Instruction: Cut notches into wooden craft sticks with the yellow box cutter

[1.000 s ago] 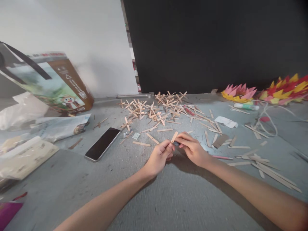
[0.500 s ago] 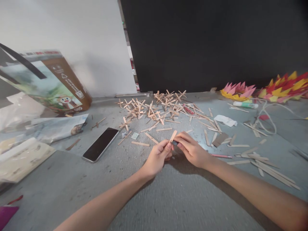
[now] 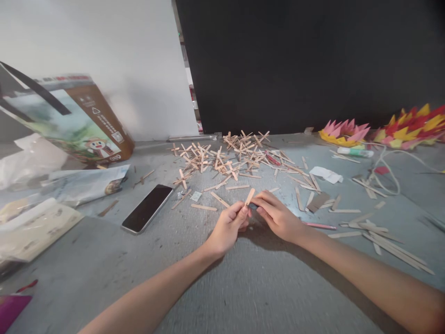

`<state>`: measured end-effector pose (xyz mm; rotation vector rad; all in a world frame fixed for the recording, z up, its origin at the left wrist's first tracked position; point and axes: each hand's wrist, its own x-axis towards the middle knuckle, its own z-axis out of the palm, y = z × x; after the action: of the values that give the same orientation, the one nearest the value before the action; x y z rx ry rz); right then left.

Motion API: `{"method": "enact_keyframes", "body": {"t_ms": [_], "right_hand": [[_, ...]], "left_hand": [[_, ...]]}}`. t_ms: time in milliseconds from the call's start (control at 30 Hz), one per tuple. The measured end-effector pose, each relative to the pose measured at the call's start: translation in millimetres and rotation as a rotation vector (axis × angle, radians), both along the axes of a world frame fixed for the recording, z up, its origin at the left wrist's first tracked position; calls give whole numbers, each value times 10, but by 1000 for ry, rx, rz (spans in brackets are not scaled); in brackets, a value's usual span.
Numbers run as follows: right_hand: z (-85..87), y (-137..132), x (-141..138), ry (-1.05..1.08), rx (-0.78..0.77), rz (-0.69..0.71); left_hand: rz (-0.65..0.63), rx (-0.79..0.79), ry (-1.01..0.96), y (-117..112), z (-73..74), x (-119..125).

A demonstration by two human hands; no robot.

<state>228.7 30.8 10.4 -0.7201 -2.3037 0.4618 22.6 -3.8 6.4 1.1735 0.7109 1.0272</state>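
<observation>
Bearings run from the paired hands, twelve o'clock pointing away from the wearer.

Left hand (image 3: 225, 225): thumb and fingers clamped on a wooden stick (image 3: 250, 196), whose pale tip juts up toward twelve, at the clock's centre.

Right hand (image 3: 278, 218): just beside the left, thumb and fingertips pinched on a small dark piece (image 3: 253, 206) next to the stick; whether the two touch, cannot tell.

Grey tabletop (image 3: 257, 287): beneath all items.

Stick pile (image 3: 222, 160): at eleven to twelve, many pieces crossed over one another. Red item (image 3: 273, 160): at one, among the sticks, details too small to read.

Small square packet (image 3: 195, 196): between nine and ten, near loose sticks.

Phone (image 3: 147, 208): at nine, dark screen upward.

Carrier bag (image 3: 99, 123): at ten, upright, brown side, snowman figure, dark strap. Plastic packets (image 3: 88, 184): between nine and ten, before the bag.

Pink pencil (image 3: 320, 226): at three, beside the right forearm. Flat sticks (image 3: 396, 250): between three and four, loosely heaped.

White paper scrap (image 3: 326, 175): between two and three.

Pink-and-yellow paper crown (image 3: 344, 134): at two; red-and-yellow paper piece (image 3: 413, 125) adjoining, farther right.
</observation>
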Motion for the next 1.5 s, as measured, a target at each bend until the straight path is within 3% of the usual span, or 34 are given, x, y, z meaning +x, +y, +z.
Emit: {"method": "enact_keyframes", "body": {"t_ms": [1200, 1333, 1500], "right_hand": [[1, -4, -23, 13, 3, -22], [-11, 19, -5, 26, 8, -52], [-13, 19, -4, 40, 5, -90]], "left_hand": [[11, -29, 15, -25, 1, 24], [39, -15, -39, -26, 4, 21], [79, -13, 33, -54, 28, 37]]}}
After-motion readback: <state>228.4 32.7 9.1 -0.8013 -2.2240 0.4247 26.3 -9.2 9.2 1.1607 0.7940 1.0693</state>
